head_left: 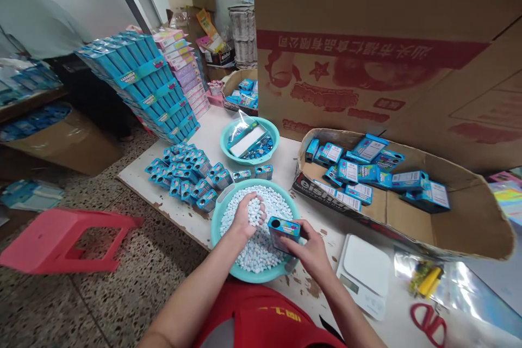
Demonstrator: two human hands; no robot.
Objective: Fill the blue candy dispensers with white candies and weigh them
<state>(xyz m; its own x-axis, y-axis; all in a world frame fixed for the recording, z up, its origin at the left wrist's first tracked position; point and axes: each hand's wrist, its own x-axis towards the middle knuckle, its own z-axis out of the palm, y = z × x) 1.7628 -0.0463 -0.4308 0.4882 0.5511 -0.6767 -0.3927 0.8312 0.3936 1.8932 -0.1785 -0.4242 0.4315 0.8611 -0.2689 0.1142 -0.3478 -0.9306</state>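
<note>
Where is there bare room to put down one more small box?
Two patches look bare: white table between the tall box stack and the smaller basin, and the floor of the cardboard tray, right of its boxes. It is crowded left of the pellet basin, where small boxes are packed close together.

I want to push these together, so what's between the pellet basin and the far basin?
Two blue boxes sit side by side between the far basin and the pellet basin, as the head view shows.
</note>
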